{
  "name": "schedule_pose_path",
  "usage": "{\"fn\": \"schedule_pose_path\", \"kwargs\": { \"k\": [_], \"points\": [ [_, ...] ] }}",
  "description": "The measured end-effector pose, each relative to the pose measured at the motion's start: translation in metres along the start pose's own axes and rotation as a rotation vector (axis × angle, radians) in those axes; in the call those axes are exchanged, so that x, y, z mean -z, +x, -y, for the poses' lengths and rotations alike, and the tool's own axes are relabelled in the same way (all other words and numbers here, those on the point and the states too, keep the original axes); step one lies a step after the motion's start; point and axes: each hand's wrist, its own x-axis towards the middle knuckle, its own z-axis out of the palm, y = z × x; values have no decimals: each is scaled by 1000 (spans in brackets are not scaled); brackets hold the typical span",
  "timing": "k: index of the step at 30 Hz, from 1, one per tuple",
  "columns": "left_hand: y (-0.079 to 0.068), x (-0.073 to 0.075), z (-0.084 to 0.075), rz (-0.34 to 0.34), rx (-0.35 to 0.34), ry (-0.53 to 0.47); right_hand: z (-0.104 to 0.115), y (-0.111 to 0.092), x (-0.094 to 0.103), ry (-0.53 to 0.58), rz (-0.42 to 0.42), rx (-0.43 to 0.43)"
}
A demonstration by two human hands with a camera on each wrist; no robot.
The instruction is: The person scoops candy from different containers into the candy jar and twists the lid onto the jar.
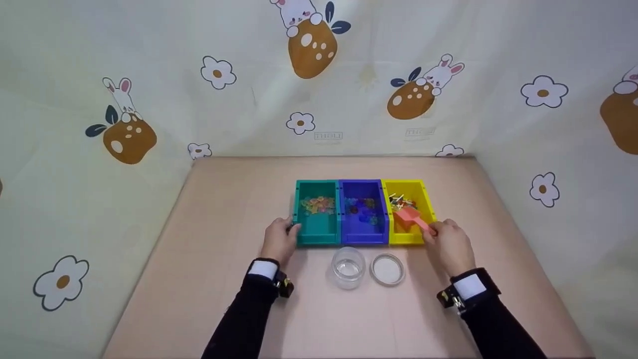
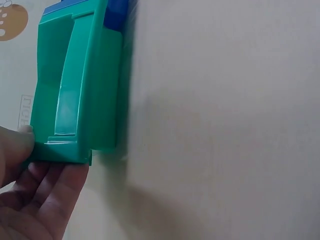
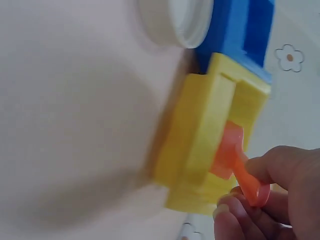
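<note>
My right hand [image 1: 451, 247] pinches the handle of a small coral-orange scoop [image 1: 409, 217]. The scoop's blade dips into the yellow bin [image 1: 429, 204], close to a pile of small colourful pieces with white sticks [image 1: 400, 199]. At the other end of the row, my left hand [image 1: 280, 240] grips the outer side of the green bin [image 1: 317, 238]. In the left wrist view, the thumb is on that bin's rim [image 2: 65, 151] and the fingers lie against its outside.
Between them sits a blue-purple bin [image 1: 363, 238] with translucent coloured pieces; the green bin holds pale yellow and pink pieces [image 1: 319, 204]. In front stand a clear jar [image 1: 348, 269] and a round lid [image 1: 387, 269]. A patterned curtain [image 1: 259, 99] hangs behind the table.
</note>
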Motion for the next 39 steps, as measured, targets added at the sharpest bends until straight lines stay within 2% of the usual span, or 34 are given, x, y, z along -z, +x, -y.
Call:
{"fn": "schedule_pose_path", "kwargs": {
  "k": [5, 9, 14, 19, 26, 31, 34, 39],
  "points": [
    [1, 0, 1, 6, 8, -5, 21, 0, 18, -9, -74, 88],
    [1, -2, 1, 10, -2, -6, 37, 1, 27, -24, -115, 120],
    [1, -4, 4, 8, -43, 16, 52, 3, 29, 21, -138, 146],
    [1, -3, 4, 13, -70, 45, 69, 6, 23, 55, -137, 210],
    [1, -1, 5, 23, -74, 55, 105, 7, 17, 87, -23, 237],
    [1, 1, 6, 32, -58, 49, 138, 10, 7, 104, 48, 314],
    [2, 2, 6, 39, -54, 50, 156, 14, -2, 80, 99, 364],
    [4, 2, 5, 45, -65, 56, 176, 22, -19, 24, 210, 351]
  ]
}}
